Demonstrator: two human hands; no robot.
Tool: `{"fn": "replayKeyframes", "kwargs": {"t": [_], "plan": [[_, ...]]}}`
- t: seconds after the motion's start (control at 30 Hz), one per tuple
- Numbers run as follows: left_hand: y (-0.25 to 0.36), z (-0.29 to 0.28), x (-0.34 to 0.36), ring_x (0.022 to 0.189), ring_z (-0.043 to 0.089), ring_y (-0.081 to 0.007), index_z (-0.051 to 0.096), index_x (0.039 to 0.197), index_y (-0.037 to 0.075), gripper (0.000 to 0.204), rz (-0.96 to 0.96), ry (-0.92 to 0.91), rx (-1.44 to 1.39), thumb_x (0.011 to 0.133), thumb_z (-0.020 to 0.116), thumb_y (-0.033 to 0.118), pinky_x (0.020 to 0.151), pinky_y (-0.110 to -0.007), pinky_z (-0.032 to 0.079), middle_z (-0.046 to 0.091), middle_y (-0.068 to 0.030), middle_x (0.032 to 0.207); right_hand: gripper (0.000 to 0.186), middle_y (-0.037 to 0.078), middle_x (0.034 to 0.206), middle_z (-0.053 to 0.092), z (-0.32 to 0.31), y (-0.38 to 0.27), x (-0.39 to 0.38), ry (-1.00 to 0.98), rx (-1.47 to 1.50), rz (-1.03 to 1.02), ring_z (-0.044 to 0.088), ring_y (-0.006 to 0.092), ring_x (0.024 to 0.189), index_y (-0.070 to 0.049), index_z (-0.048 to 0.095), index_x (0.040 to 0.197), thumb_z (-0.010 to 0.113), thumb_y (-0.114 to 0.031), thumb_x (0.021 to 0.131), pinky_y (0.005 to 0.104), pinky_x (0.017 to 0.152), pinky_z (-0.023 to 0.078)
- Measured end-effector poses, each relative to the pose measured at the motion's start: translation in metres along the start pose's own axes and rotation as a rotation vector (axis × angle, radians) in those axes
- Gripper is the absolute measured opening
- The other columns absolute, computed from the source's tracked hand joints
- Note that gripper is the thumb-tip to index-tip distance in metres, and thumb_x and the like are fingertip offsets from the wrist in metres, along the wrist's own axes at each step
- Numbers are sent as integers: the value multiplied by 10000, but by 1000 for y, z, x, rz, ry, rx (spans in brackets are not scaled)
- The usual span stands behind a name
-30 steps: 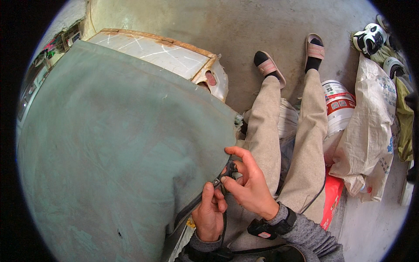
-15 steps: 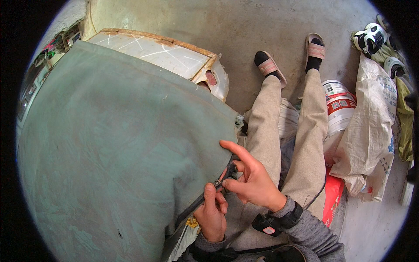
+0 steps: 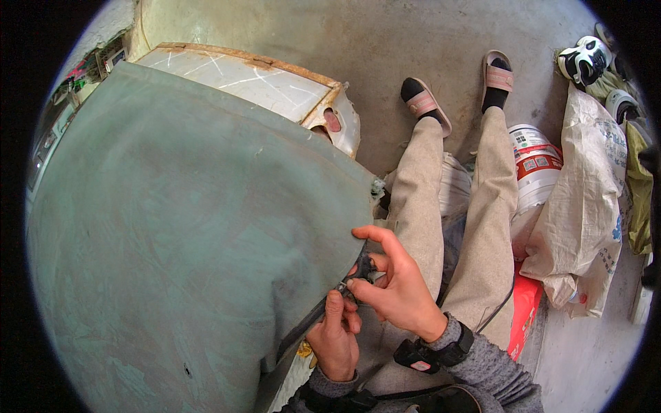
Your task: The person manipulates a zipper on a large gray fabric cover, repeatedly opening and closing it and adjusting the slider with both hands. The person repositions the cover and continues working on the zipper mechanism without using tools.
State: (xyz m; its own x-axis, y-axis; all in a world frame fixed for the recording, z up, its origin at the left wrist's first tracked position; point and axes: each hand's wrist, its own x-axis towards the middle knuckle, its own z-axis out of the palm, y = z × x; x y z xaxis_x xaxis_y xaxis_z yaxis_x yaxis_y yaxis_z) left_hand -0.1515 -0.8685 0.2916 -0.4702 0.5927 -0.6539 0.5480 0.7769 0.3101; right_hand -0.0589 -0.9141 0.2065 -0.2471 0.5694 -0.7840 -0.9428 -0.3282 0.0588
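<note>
A large faded green cloth (image 3: 172,206) spreads across the left side, with a dark strip (image 3: 306,329) along its right edge. My left hand (image 3: 334,347) is closed on this strip from below, thumb on top. Just above it, my right hand (image 3: 403,292) pinches the bunched dark strip between thumb and fingers. Its index finger stretches up to the cloth's edge. A small shiny metal piece (image 3: 343,286) shows between the two thumbs; its exact kind is too small to tell.
A rusty-edged white panel (image 3: 255,86) sticks out beyond the cloth. My legs in beige trousers (image 3: 420,186) stretch forward, feet in pink slippers. To the right are a white bucket (image 3: 536,186), a red bag (image 3: 525,313), a white woven sack (image 3: 578,206) and black-and-white shoes (image 3: 585,60).
My right index finger has bent a little and shifted slightly down along the cloth's edge. The right thumb has moved slightly left toward the metal piece. My left hand stays nearly in place.
</note>
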Motion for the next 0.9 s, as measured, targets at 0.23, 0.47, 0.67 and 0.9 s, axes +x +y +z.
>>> {"fn": "replayKeyframes", "kwargs": {"t": [0.23, 0.47, 0.67, 0.9], "plan": [[2, -5, 0, 528, 454, -94, 577, 783, 59, 334, -42, -57, -5, 1023, 602, 290, 474, -237, 327, 536, -20, 674, 621, 50, 957, 647, 10, 11, -3, 41, 122, -26, 520, 30, 505, -42, 354, 1417, 618, 76, 868, 191, 380, 355], [-7, -7, 2, 540, 420, -54, 655, 1008, 54, 263, 64, -92, 58, 1043, 558, 296, 463, -237, 296, 572, 39, 733, 422, 67, 1014, 615, 15, 22, -4, 92, 186, -35, 516, 32, 527, -32, 398, 1217, 619, 81, 876, 190, 379, 361], [-8, -2, 0, 529, 449, -72, 669, 1006, 0, 279, 65, -21, 32, 1035, 578, 262, 472, -225, 337, 543, 6, 677, 353, 83, 1026, 584, 10, 29, -5, 54, 71, -77, 545, 47, 576, -28, 385, 1116, 617, 85, 875, 188, 406, 401], [-5, 1, 0, 562, 464, -79, 655, 1059, -17, 335, 24, -32, -42, 1061, 520, 289, 498, -243, 356, 560, -1, 713, 515, 90, 1008, 579, 8, 27, 0, -36, -9, -137, 577, 61, 589, -9, 378, 1251, 700, 67, 855, 187, 452, 449]]}}
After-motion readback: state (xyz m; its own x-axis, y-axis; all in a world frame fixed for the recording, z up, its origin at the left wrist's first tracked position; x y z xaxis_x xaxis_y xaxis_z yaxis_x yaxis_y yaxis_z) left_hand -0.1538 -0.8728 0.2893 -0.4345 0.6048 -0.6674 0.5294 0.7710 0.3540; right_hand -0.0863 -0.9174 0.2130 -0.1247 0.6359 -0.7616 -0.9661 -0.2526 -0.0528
